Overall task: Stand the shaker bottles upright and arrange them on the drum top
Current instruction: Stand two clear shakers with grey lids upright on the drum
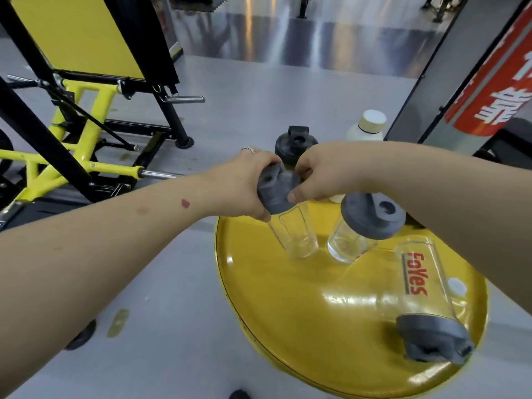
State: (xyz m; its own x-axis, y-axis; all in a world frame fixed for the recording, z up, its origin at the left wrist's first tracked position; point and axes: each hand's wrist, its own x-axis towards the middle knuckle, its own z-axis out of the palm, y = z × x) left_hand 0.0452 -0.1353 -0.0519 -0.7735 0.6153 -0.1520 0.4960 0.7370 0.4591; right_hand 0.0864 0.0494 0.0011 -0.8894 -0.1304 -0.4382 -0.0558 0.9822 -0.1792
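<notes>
The yellow drum top (302,321) fills the lower right. My left hand (239,188) and my right hand (322,174) both grip the grey lid of a clear shaker bottle (293,234) standing near the drum's far left rim. Just right of it a second clear shaker bottle (371,217) with a grey lid stands upright. A third shaker bottle (423,289) with red "FoYes" lettering lies on its side at the near right, lid toward me. A black-lidded shaker bottle (295,145) stands behind my hands. A cream bottle (367,129) stands at the back.
A yellow and black gym machine (83,116) with steel bars stands on the grey floor to the left. A red banner (495,82) and a dark frame rise at the right. A small white cap (456,286) sits on the drum near its right rim.
</notes>
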